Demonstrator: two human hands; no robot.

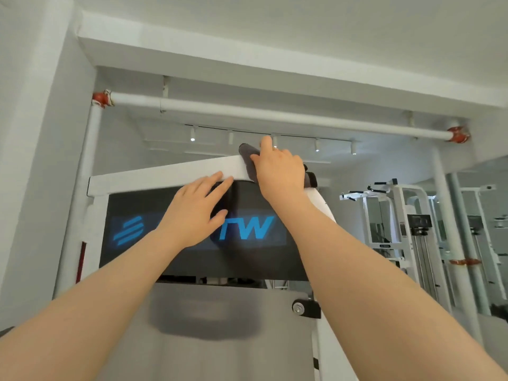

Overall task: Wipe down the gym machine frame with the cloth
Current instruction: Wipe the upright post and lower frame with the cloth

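Head view, looking up at the top of the machine; both bare forearms reach up from the bottom corners, cut off by the lower edge.

Right hand (280, 167) lies over the dark grey cloth (247, 155) on the white top crossbar (165, 176) of the frame; fingers curled down over the cloth, index finger sticking up, so it grips and presses the cloth against the bar; the hand hides most of the cloth, only a rolled end shows to the left of the fingers and a dark bit pokes out at the right by the wrist; cannot tell how the cloth is folded underneath.

Left hand (196, 210) holds nothing; fingers straight and spread, fingertips touching the lower edge of the crossbar just left of the cloth.

Below the bar a black panel (247, 251) with blue lettering; the left hand and forearm cover the middle of the logo, only a striped mark at left and "rw" at right are readable; whole frame slightly motion-blurred.

Under the panel a grey shroud (220, 339) with a dark blurry shadow on it; right upright of the frame mostly hidden behind the right forearm; a black bracket with a bolt (305, 308) shows beside it.

Overhead a white pipe (275, 114) with red fittings at both ends; behind it track spotlights; at right, more white gym machines (398, 215), partly doubled in what looks like a mirror, details too small to read.
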